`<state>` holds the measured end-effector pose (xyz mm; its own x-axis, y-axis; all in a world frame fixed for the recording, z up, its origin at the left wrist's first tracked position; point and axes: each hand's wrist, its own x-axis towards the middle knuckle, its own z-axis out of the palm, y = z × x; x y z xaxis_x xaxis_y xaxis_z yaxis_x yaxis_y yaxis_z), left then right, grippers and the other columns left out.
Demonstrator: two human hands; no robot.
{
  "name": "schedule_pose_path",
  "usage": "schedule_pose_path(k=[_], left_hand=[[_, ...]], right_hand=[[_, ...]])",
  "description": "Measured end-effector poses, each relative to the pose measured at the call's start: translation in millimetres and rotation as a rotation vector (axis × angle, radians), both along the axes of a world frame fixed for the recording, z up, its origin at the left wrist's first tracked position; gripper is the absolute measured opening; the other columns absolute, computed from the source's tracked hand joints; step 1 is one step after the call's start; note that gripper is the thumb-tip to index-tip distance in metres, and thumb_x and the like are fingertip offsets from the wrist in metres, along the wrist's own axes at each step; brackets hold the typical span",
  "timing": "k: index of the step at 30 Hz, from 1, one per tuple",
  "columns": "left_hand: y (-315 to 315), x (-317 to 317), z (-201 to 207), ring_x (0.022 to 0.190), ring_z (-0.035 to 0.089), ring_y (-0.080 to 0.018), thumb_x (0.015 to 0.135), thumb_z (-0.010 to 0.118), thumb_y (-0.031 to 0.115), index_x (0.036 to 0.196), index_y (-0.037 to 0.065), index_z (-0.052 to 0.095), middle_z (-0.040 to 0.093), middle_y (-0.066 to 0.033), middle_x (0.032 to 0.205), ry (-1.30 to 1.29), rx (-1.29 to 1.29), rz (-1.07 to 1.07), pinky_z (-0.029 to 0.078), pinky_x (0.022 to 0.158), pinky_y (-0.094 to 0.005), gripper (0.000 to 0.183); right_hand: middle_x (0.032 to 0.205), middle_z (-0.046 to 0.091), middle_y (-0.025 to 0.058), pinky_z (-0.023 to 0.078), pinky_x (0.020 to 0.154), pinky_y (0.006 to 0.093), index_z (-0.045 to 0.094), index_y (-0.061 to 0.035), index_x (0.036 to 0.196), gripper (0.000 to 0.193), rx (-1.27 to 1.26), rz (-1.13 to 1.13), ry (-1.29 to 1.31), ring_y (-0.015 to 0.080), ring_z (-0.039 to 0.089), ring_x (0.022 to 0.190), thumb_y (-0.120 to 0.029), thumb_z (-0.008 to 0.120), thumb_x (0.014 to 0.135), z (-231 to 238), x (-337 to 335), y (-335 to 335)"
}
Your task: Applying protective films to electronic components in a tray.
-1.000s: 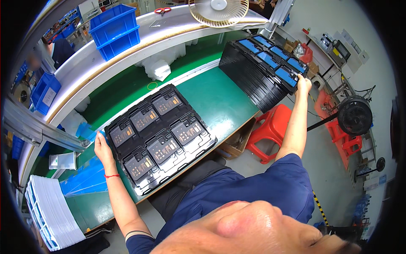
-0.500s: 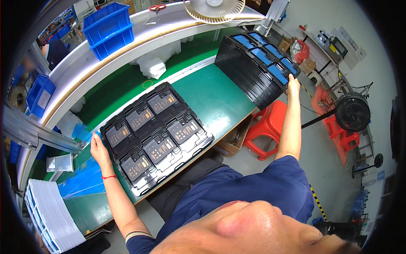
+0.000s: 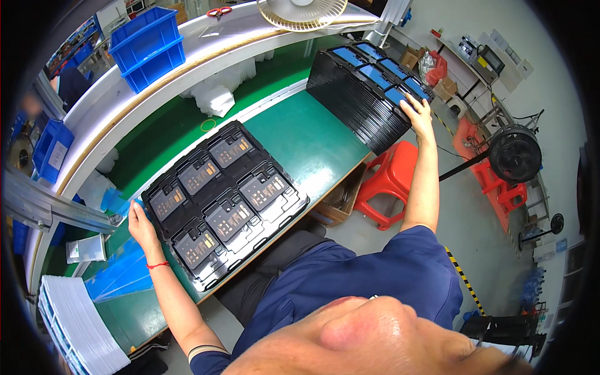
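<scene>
A black plastic tray lies on the green table, its pockets holding several flat dark battery-like packs with orange print. Beside the tray's left edge is my left hand, fingers drawn together. A bit of blue shows at its fingertips, but what they pinch is too small to make out. My right hand reaches to the near right corner of a tall stack of black trays. Its fingers are spread and touch the top tray, where blue pieces sit in the pockets.
Blue film and a stack of white trays lie at the left. Blue bins, scissors and a pale fan stand on the shelf behind. A red stool and black fan are on the right.
My right hand has shifted left along the stack's near edge, and its fingers have spread. My left hand stays at the tray's left edge. The whole view has slid slightly.
</scene>
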<state>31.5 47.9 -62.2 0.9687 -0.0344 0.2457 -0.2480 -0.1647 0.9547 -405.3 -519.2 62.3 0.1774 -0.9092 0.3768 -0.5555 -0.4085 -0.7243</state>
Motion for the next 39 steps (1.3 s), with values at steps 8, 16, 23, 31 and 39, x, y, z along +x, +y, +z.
schedule_pose_path(k=[8, 16, 23, 31, 39], left_hand=[[-11, -8, 8, 0.111, 0.051, -0.0186, 0.094, 0.052, 0.030, 0.125, -0.004, 0.050, 0.056, -0.0148, 0.122, -0.026, 0.061, 0.017, 0.037, 0.097, -0.0305, 0.046], [-5, -11, 14, 0.101, 0.059, -0.0200, 0.093, 0.049, 0.018, 0.119, 0.001, 0.057, 0.063, -0.0164, 0.111, -0.090, 0.044, 0.089, 0.045, 0.088, -0.0305, 0.032], [-6, -31, 49, 0.100, 0.062, -0.0280, 0.084, 0.045, -0.002, 0.129, 0.004, 0.047, 0.058, -0.0189, 0.117, -0.376, 0.007, 0.155, 0.047, 0.086, -0.0332, 0.045], [-47, -72, 93, 0.119, 0.048, -0.0237, 0.081, 0.048, -0.004, 0.138, 0.004, 0.031, 0.038, -0.0163, 0.140, -0.391, -0.008, -0.153, 0.047, 0.089, -0.0301, 0.060], [-85, -84, 98, 0.115, 0.051, -0.0279, 0.080, 0.051, -0.007, 0.145, 0.005, 0.013, 0.037, -0.0185, 0.139, -0.210, -0.029, -0.474, 0.041, 0.096, -0.0357, 0.075]], right_hand=[[0.145, 0.023, 0.0234, 0.027, 0.107, 0.0375, 0.063, -0.0245, 0.118, 0.051, 0.035, -0.033, -0.042, 0.0313, 0.029, 0.133, -0.040, 0.074, 0.071, -2, -5, -29], [0.123, 0.053, 0.0150, 0.042, 0.091, 0.0472, 0.060, -0.0243, 0.119, 0.051, -0.305, -0.375, 0.628, 0.0338, 0.052, 0.111, -0.049, 0.064, 0.074, 28, 20, 23], [0.113, 0.057, 0.0164, 0.043, 0.087, 0.0415, 0.064, -0.0073, 0.106, 0.028, -0.917, 0.175, 0.171, 0.0312, 0.055, 0.102, -0.021, 0.066, 0.081, 23, 139, 117], [0.123, 0.051, 0.0188, 0.037, 0.097, 0.0418, 0.058, -0.0019, 0.114, 0.037, -0.571, 1.375, -0.052, 0.0346, 0.048, 0.114, -0.007, 0.065, 0.078, 7, 292, 280], [0.105, 0.059, 0.0156, 0.042, 0.090, 0.0358, 0.057, -0.0006, 0.105, 0.031, -0.229, 1.570, -0.189, 0.0298, 0.055, 0.101, -0.003, 0.067, 0.076, -24, 335, 306]])
